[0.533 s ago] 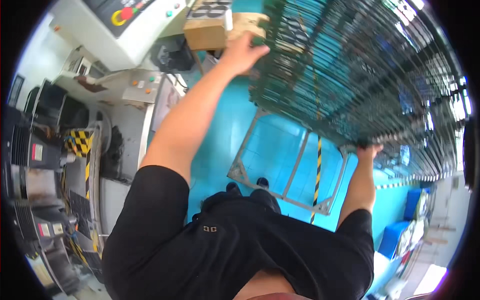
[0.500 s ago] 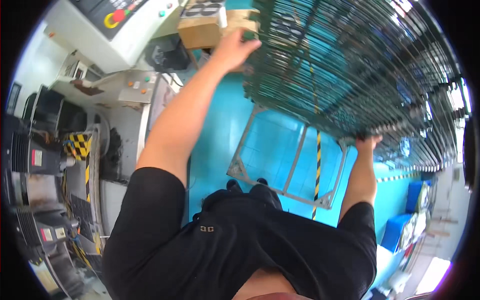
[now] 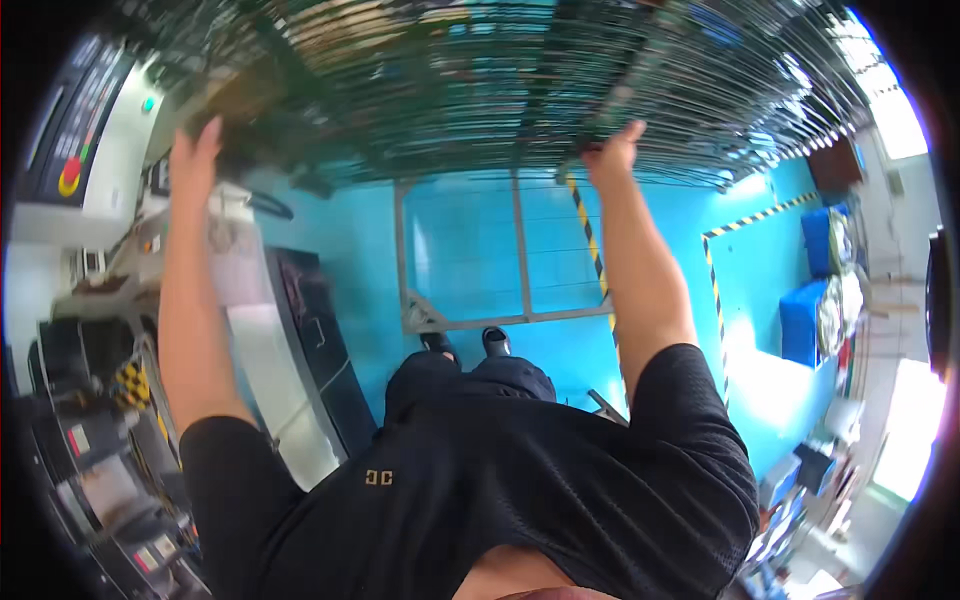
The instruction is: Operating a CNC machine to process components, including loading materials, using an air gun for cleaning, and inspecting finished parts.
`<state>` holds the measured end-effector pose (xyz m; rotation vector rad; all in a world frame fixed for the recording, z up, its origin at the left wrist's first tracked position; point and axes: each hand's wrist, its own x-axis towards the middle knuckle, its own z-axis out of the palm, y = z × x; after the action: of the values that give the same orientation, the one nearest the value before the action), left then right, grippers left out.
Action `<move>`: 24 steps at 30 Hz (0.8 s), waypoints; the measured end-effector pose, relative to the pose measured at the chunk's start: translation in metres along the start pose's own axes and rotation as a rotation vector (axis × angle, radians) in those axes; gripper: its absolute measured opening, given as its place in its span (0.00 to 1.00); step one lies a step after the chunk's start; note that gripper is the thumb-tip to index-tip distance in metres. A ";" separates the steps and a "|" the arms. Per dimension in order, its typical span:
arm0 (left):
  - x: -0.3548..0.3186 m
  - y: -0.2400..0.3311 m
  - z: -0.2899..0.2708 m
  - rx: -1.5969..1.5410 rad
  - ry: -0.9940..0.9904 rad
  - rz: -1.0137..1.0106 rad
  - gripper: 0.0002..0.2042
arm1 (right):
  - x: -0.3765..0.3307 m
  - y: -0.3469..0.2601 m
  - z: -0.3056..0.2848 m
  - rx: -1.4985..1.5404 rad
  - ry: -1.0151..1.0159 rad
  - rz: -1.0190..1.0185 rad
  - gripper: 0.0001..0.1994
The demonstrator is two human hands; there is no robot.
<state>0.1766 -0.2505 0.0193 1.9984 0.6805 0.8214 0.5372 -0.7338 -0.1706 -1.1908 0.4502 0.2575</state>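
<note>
Head view. Dark green slatted rack (image 3: 450,115) fills the top of the frame, edge to edge: long thin bars packed close, roughly parallel, bowed by the lens, crossed by a few thicker uprights. Gaps between bars let blue floor (image 3: 460,250) and clutter show through. Upper-left part badly smeared; bar detail lost there.

Grey metal frame (image 3: 522,285) below the rack, centre of picture, just ahead of the feet; bars squared off, gusset at its near left corner. Probably a base for the rack; the join is not clear.

Right hand (image 3: 612,162), upper right of centre, at the rack's lower edge: fingers look curled round it beside an upright, thumb sticking up. Likely chosen as a stiff spot to grip. Left hand (image 3: 195,160), upper left, by the rack's blurred end: thumb and fingers look spread, but cannot tell whether they touch it. Arms set wide, presumably because the rack is broad.

Far left, control panel (image 3: 85,130) with red button. Right edge, blue bins (image 3: 803,325). Yellow-black tape (image 3: 712,285) marks the floor, right of centre.
</note>
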 end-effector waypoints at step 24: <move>-0.029 0.009 -0.090 0.978 0.254 0.036 0.27 | -0.003 0.033 0.053 0.017 -0.225 0.180 0.47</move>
<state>0.0910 -0.2308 0.0567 2.7835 1.3872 0.8533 0.5314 -0.6724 -0.1811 -1.0911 0.3613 0.5357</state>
